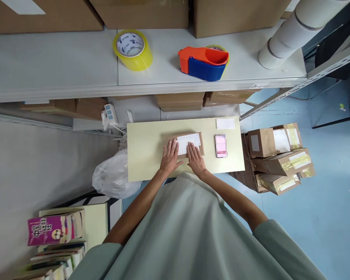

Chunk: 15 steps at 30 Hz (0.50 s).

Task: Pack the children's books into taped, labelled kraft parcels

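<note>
A small brown cardboard parcel [200,147] with a white label [184,140] on top lies on the pale yellow table [142,155]. My left hand [170,154] lies flat on the parcel's left part, fingers stretched out. Pressed flat on the label beside it is my right hand [196,158], also with straight fingers. Right of the parcel rests a phone [221,146], and a white slip [225,123] lies near the table's far edge.
A yellow tape roll [132,49] and an orange-blue tape dispenser [203,63] sit on the grey shelf [55,66] beyond. Taped cardboard boxes [280,159] are stacked right of the table. A white plastic bag [113,175] and books [54,229] lie left.
</note>
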{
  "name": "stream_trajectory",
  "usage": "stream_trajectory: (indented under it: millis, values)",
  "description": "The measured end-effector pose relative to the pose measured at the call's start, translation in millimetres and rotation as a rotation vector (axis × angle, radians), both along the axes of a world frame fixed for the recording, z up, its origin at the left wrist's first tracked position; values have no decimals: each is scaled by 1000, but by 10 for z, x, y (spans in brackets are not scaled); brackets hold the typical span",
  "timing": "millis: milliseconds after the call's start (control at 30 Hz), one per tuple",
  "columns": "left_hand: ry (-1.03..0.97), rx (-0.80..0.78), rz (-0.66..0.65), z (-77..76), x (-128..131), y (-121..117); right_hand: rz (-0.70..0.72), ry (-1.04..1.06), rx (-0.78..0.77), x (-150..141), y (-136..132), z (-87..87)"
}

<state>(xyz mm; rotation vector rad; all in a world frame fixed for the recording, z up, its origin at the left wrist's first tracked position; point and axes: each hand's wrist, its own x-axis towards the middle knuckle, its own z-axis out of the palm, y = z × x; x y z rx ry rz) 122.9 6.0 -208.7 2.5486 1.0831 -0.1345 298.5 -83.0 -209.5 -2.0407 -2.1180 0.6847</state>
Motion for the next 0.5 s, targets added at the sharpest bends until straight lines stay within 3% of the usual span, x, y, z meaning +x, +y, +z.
stream_trajectory:
  millis: [267, 367, 500]
  values:
    - [12, -25, 14, -15, 3, 1, -222, 155, -43, -196, 509, 116]
    - [36, -27, 22, -20, 11, -21, -197, 165, -52, -223, 375, 138]
    - [81, -16, 23, 3, 26, -48, -76, 236, -31, -198, -77, 104]
